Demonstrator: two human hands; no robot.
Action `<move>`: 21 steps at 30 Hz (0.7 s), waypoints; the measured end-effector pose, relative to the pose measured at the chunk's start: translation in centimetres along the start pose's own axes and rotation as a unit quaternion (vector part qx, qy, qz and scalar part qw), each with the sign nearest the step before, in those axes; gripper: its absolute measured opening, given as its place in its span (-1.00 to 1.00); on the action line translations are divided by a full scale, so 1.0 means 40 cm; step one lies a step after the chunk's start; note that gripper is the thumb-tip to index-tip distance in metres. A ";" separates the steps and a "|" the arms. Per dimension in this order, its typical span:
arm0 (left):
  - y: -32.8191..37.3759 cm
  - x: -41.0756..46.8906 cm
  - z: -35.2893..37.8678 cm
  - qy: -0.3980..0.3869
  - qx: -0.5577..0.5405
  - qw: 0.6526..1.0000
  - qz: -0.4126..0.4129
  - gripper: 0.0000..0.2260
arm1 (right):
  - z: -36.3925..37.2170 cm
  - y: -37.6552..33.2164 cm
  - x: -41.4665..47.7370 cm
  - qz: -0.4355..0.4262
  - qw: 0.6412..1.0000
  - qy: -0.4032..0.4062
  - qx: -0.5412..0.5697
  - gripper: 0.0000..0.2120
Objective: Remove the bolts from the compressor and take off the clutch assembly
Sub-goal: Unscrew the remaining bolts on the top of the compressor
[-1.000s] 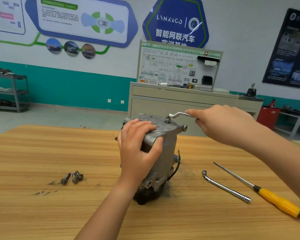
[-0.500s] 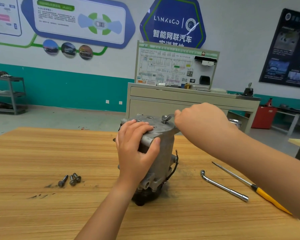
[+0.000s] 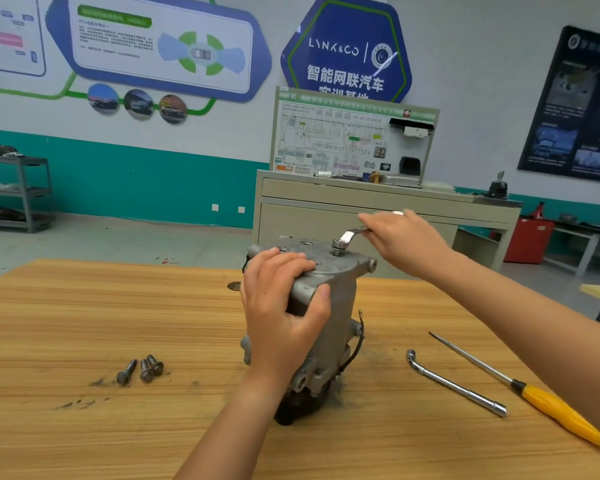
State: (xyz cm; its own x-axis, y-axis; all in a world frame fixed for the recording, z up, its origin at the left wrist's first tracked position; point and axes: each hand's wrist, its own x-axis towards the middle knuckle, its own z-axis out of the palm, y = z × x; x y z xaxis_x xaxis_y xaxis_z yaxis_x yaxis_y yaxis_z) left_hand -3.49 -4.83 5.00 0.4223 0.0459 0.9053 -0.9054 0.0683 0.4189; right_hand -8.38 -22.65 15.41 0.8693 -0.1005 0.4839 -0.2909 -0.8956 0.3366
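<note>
My right grip [image 3: 399,240] is wrapped around the handle of the offset wrench [image 3: 352,234]. Its ring end sits on the bolt [image 3: 338,250] just left of that grip, on top of the compressor [image 3: 342,306]. My left grip [image 3: 281,306] is clamped over the housing's near top corner, thumb on a mounting ear.

The compressor stands on end on the bench [image 3: 84,323] under both grips, with the clutch assembly [image 3: 291,408] at the bottom. It looks like a heavy, rigid cast lump, and I'd guess it'll want to twist or tip when I pull. I'd hold the ears and flanges, not the thin black wire [image 3: 355,344].

Three loose bolts [image 3: 142,368] lie left of my left grip. An L-shaped socket wrench [image 3: 454,384] and a yellow-handled screwdriver [image 3: 551,407] lie below my right.
</note>
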 end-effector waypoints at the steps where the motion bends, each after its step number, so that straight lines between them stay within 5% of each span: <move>1: -0.003 0.000 0.000 -0.003 -0.001 1.000 0.002 -0.77 | 0.010 -0.013 0.041 -0.021 0.999 -0.012 0.028 -0.66; 6: -0.013 -0.002 0.000 0.001 0.000 1.000 0.030 -0.79 | 0.052 -0.058 0.130 -0.078 0.990 0.011 0.115 -0.73; 8: -0.010 -0.003 0.000 -0.001 0.000 1.000 0.025 -0.79 | 0.056 -0.042 0.117 0.021 0.978 0.072 0.194 -0.74; 11: -0.006 -0.005 -0.002 0.003 0.000 1.000 0.022 -0.79 | 0.037 -0.022 0.062 0.153 0.909 0.169 0.350 -0.74; 15: 0.000 -0.005 -0.001 0.003 0.013 1.000 0.011 -0.73 | -0.014 -0.017 -0.057 0.065 0.987 0.063 0.135 -0.72; 21: -0.001 -0.006 -0.009 -0.015 0.022 1.000 0.000 -0.69 | -0.085 -0.060 -0.155 0.031 0.998 0.002 -0.048 -0.69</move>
State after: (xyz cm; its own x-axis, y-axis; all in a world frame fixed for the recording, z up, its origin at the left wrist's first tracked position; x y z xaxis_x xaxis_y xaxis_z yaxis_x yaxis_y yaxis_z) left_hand -3.52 -4.50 4.74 0.4212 0.0162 0.9068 -0.9068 0.0246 0.4208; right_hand -14.41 -18.41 14.35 0.8474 -0.1524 0.5086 -0.3803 -0.8426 0.3813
